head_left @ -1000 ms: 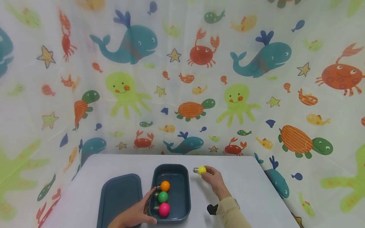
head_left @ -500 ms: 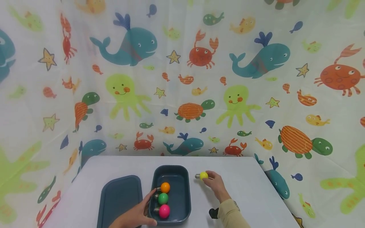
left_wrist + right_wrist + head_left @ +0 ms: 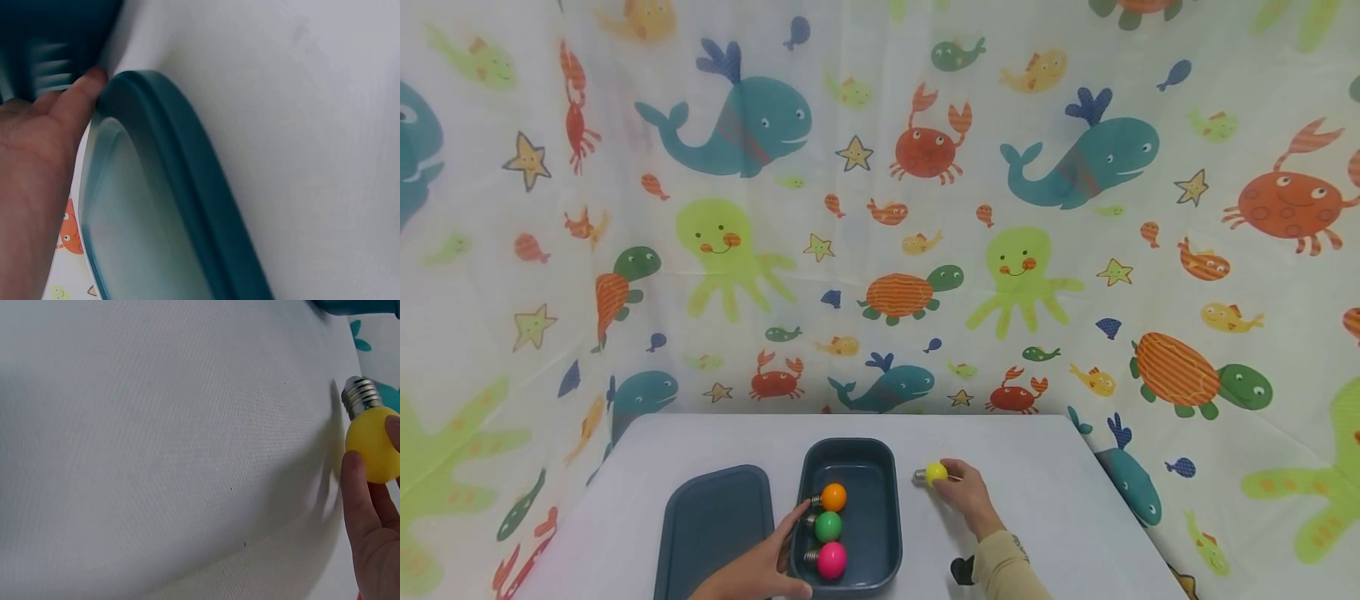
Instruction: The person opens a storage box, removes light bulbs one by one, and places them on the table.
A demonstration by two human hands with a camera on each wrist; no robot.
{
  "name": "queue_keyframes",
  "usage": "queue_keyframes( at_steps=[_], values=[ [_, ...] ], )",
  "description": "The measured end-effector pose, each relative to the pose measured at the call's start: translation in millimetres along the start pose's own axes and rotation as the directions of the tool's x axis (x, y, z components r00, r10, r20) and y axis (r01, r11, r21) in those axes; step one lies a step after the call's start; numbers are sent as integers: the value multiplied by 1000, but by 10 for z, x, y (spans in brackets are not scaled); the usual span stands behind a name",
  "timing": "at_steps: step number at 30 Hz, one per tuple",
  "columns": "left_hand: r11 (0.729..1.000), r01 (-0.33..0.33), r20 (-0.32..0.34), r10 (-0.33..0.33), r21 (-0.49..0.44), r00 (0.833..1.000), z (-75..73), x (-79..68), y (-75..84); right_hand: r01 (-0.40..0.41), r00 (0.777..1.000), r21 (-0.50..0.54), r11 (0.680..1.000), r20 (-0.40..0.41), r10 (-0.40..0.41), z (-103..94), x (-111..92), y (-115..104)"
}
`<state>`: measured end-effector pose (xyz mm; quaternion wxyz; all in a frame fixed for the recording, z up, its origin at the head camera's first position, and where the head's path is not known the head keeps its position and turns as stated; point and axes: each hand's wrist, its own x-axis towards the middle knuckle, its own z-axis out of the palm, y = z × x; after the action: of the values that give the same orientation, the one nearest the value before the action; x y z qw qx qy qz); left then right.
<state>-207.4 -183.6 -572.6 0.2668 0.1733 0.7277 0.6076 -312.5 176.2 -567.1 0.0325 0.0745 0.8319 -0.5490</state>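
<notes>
My right hand [image 3: 966, 492] pinches a yellow light bulb [image 3: 375, 440] by its round glass. The bulb's metal screw base points left in the head view, away from the fingers, and it is held low over the table, right of the dark blue-green box [image 3: 872, 533]. Inside that box, an orange bulb [image 3: 834, 497], a green bulb [image 3: 828, 527] and a pink bulb [image 3: 832, 560] lie in a column along the left wall, bases leftward. My left hand [image 3: 756, 567] rests against the box's left side, its fingers stretched along the rim and its thumb at the front corner.
A flat lid [image 3: 715, 525] of the same dark colour lies left of the box, close to my left forearm. The white table [image 3: 1015, 450] ends at a hanging sheet [image 3: 880, 208] printed with sea animals. A dark rounded thing [image 3: 962, 571] sits beside my right wrist.
My right hand has lowered the yellow bulb toward the table and moved it slightly nearer to me. The left hand and the bulbs in the box keep their places.
</notes>
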Motion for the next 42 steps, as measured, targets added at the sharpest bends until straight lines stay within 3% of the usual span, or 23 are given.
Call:
queue_keyframes(
  at_steps=[8, 20, 27, 42],
  values=[
    [1000, -23, 24, 24, -11, 999, -12, 8, -11, -22, 1000, -34, 999, -15, 22, 17, 8, 23],
    [999, -37, 29, 37, -14, 999, -38, 30, -36, -29, 1000, 0, 1000, -8, 29, 26, -6, 12],
    [999, -48, 28, 48, 12, 998, -28, 12, -31, -5, 1000, -20, 1000, 3, 5, 28, 1, 33],
    [998, -59, 51, 60, -19, 997, -35, 11, -24, 15, 1000, -58, 998, -6, -16, -27, 42, -71]
  ],
)
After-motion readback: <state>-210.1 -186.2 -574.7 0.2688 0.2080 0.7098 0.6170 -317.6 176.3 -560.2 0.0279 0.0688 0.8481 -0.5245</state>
